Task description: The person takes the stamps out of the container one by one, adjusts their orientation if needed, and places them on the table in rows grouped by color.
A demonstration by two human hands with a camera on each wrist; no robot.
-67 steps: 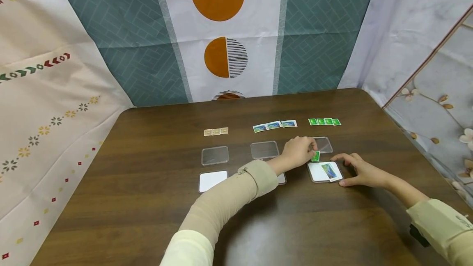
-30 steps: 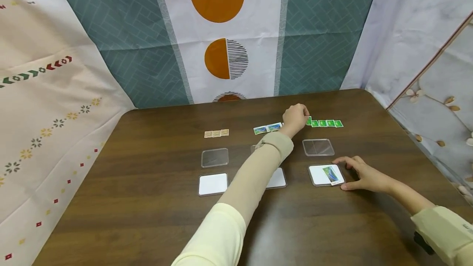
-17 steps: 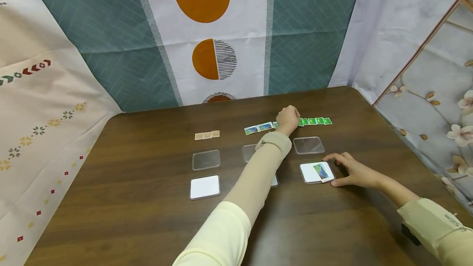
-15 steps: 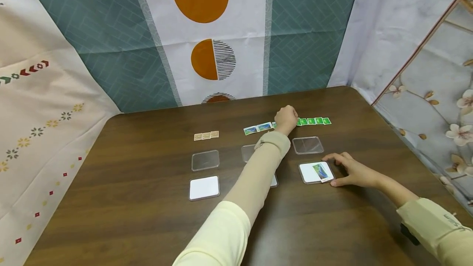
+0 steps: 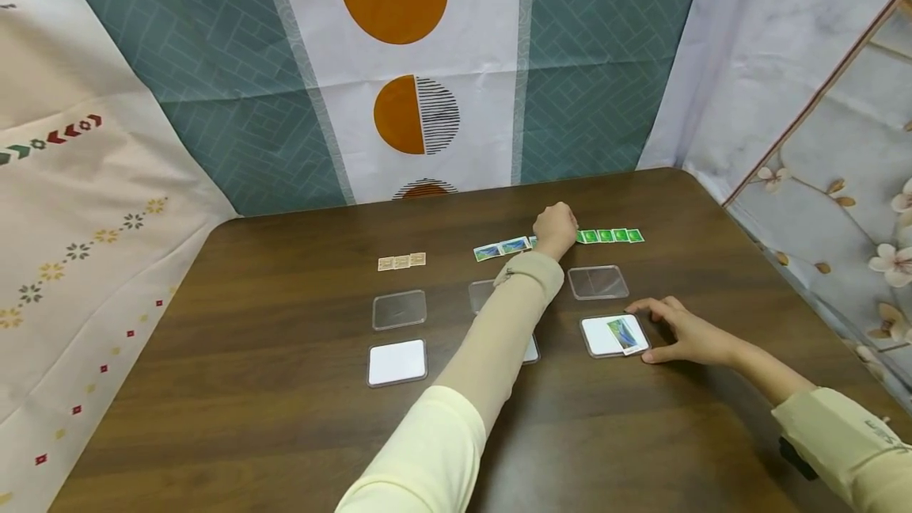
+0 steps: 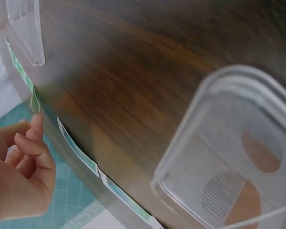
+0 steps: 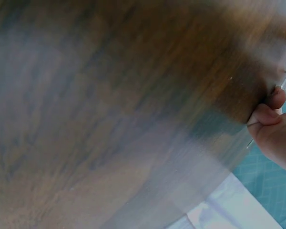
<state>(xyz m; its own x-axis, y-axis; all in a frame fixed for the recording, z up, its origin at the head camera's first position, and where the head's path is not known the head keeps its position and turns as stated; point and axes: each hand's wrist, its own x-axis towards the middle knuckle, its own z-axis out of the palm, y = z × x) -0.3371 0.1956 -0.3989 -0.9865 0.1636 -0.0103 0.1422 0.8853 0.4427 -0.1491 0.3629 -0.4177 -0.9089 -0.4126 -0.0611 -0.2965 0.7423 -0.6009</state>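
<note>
My left hand [image 5: 556, 229] reaches to the back of the table, at the left end of a row of green stamps [image 5: 606, 236]. In the left wrist view its fingers are curled, and a fingertip meets the end of a tilted green stamp [image 6: 34, 101]. Blue landscape stamps [image 5: 501, 248] lie left of that hand, partly hidden by it. My right hand [image 5: 687, 336] holds the right side of a shallow clear plastic case [image 5: 598, 336] between thumb and forefinger. Inside it, a blue landscape stamp [image 5: 625, 334] lies slanted on a white card.
Three tan stamps [image 5: 402, 261] lie at the back left. A clear lid [image 5: 399, 310] and a case with a white card [image 5: 397, 362] are in front of them. Another clear lid [image 5: 598, 283] stands behind the held case. My left forearm covers much of the middle set.
My left hand has moved from above the right-hand case to the back row, taking a green stamp along. My right hand stays at its case. The head view has shifted slightly.
</note>
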